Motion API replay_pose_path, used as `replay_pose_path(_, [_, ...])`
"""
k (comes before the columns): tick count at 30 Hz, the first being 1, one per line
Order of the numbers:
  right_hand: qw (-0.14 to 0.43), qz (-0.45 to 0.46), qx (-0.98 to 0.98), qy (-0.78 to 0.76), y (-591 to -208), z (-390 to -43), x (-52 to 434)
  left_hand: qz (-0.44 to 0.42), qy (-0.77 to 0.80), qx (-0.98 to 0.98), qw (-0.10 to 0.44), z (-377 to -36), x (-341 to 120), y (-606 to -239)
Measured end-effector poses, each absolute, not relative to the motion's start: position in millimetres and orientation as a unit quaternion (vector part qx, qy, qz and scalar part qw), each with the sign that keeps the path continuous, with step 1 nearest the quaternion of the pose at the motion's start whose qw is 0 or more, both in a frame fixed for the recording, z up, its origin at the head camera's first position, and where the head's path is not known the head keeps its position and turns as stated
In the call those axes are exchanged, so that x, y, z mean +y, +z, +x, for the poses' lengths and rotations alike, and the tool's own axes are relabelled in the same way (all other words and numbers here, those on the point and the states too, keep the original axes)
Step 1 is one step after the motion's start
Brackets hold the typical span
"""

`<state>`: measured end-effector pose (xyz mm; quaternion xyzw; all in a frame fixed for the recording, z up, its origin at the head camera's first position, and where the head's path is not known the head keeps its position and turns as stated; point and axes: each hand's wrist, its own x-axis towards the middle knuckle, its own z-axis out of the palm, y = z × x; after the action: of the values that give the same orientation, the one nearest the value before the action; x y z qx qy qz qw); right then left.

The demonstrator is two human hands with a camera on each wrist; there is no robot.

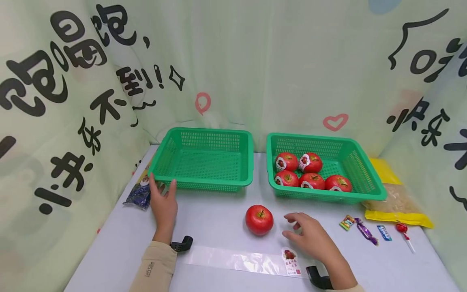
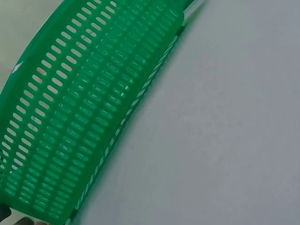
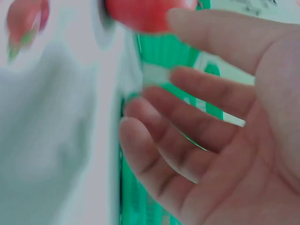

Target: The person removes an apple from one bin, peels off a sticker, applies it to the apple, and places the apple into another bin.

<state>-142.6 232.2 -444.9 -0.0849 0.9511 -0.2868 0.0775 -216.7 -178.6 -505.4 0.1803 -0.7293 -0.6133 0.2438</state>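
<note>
My left hand (image 1: 163, 207) is at the front left corner of the left green basket (image 1: 204, 183), fingers spread, fingertips right at the rim. Only dark fingertips (image 2: 24, 220) show in the left wrist view, beside the perforated basket wall (image 2: 93, 103). A single red apple (image 1: 259, 220) sits on the table between my hands. Just right of it hovers my right hand (image 1: 310, 237), with loosely bent fingers and nothing in them. Palm and fingers appear near the apple (image 3: 145, 14) in the right wrist view. A clear plastic strip with a printed label (image 1: 291, 261) lies in front.
Several stickered apples (image 1: 311, 181) lie in the right green basket (image 1: 355, 196). Small wrapped candies (image 1: 366, 232) and a red lollipop (image 1: 401, 228) are at the right, near a yellow-ended bag (image 1: 399, 205). A dark blue package (image 1: 140, 194) lies left of the left basket. Curtains surround the table.
</note>
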Motion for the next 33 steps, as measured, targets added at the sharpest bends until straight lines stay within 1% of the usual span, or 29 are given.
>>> replay_pose_path(4, [0.091,-0.08,0.947,-0.297,-452,-134,244,0.186,-0.6,-0.739,0.244,-216,-177,-503])
replay_pose_path(6, [0.084,-0.083,0.945,-0.304,-457,-134,246,0.194,-0.594,-0.74,0.25,-217,-175,-498])
replay_pose_path(8, [0.07,-0.086,0.945,-0.308,-461,-135,246,0.202,-0.583,-0.737,0.275,-217,-171,-491])
replay_pose_path(10, [0.059,-0.091,0.945,-0.31,-463,-137,246,0.197,-0.568,-0.734,0.315,-214,-163,-483])
replay_pose_path(12, [0.059,-0.094,0.944,-0.312,-463,-138,247,0.152,-0.548,-0.741,0.357,-208,-152,-477])
replay_pose_path(13, [0.063,-0.095,0.943,-0.314,-463,-138,248,0.112,-0.534,-0.752,0.371,-204,-145,-474])
replay_pose_path(14, [0.068,-0.098,0.941,-0.315,-462,-138,248,0.058,-0.522,-0.764,0.376,-199,-138,-473])
replay_pose_path(15, [0.075,-0.101,0.94,-0.316,-462,-139,249,-0.004,-0.508,-0.778,0.369,-194,-130,-473])
replay_pose_path(16, [0.084,-0.107,0.939,-0.316,-462,-139,250,-0.071,-0.497,-0.793,0.344,-189,-122,-473])
replay_pose_path(17, [0.093,-0.113,0.936,-0.319,-462,-139,251,-0.138,-0.484,-0.809,0.303,-183,-113,-474])
replay_pose_path(18, [0.101,-0.127,0.933,-0.321,-462,-139,252,-0.201,-0.467,-0.823,0.252,-177,-105,-476])
replay_pose_path(20, [0.119,-0.157,0.926,-0.321,-464,-140,254,-0.296,-0.426,-0.846,0.121,-168,-88,-480])
replay_pose_path(22, [0.136,-0.189,0.92,-0.317,-467,-140,256,-0.341,-0.367,-0.866,-0.007,-159,-74,-484])
replay_pose_path(23, [0.141,-0.201,0.917,-0.315,-468,-139,257,-0.354,-0.327,-0.875,-0.052,-156,-68,-487])
replay_pose_path(24, [0.145,-0.212,0.915,-0.31,-470,-139,257,-0.361,-0.287,-0.884,-0.08,-152,-63,-489])
replay_pose_path(26, [0.145,-0.221,0.915,-0.304,-471,-139,257,-0.36,-0.216,-0.902,-0.104,-147,-57,-491])
replay_pose_path(29, [0.128,-0.224,0.915,-0.309,-471,-139,256,-0.349,-0.143,-0.921,-0.097,-140,-52,-489])
replay_pose_path(33, [0.113,-0.22,0.914,-0.322,-471,-138,255,-0.338,-0.113,-0.929,-0.102,-136,-47,-481])
